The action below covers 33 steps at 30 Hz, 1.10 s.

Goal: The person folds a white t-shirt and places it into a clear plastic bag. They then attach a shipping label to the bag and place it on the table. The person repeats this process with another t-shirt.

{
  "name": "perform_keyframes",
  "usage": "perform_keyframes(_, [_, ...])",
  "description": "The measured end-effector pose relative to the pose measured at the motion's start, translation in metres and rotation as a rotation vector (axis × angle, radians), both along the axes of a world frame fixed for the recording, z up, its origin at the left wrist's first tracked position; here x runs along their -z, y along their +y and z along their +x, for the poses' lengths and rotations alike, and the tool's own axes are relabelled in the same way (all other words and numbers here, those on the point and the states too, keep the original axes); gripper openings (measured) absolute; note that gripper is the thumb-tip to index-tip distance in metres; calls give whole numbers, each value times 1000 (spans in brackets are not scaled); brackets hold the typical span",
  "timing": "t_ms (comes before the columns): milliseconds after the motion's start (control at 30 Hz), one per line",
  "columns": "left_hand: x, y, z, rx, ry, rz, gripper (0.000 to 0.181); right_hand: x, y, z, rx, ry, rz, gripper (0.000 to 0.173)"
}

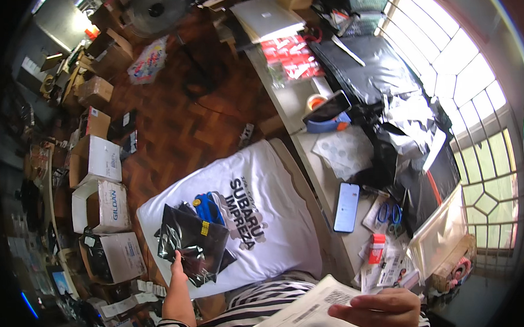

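Note:
My left hand (179,266) rests at the near edge of a black plastic-wrapped package (204,242), its thumb on the film; whether the fingers grip it is hidden. The package lies on a white printed T-shirt (286,224) spread in front of me, partly over the shirt's blue car print. My right hand (378,312), at the bottom right, holds a stack of paper labels (312,310) bearing printed codes, close to my striped shirt.
On the table (303,150) at the right lie a smartphone (346,207), blue-handled scissors (389,212), another phone (329,107) on a blue holder, and black plastic bags (372,66). Open cardboard boxes (112,205) line the left. A fan (156,10) stands beyond.

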<state>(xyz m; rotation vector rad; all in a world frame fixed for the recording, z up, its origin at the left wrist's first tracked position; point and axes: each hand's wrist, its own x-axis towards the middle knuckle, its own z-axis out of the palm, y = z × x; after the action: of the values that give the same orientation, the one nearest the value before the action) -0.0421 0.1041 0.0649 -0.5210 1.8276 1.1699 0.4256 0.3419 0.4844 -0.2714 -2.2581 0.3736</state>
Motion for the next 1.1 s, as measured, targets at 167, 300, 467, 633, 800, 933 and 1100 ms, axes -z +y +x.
perform_keyframes(167, [-20, -16, 13, 165, -22, -102, 68, 111, 21, 45, 319, 472, -750, 21])
perform_keyframes(300, [-20, -6, 13, 155, -55, -112, 58, 237, -5, 93, 1028, 66, -759, 24])
perform_keyframes(467, [-8, -2, 3, 112, -86, -153, 53, 308, -48, 80, 1080, -383, -737, 49])
perform_keyframes(633, [0, -5, -7, 128, -132, -123, 50, 329, -54, 72, 1102, -586, -686, 54])
perform_keyframes(800, [0, -4, -5, 132, -110, -146, 53, 326, -48, 69, 1123, -561, -720, 50])
perform_keyframes(933, [-4, -9, -2, 183, -26, -152, 60, 326, -27, 76, 1210, -269, -698, 42])
perform_keyframes(1100, [0, -23, 9, 184, 315, -209, 66, 297, 143, 84, 953, 93, -412, 9])
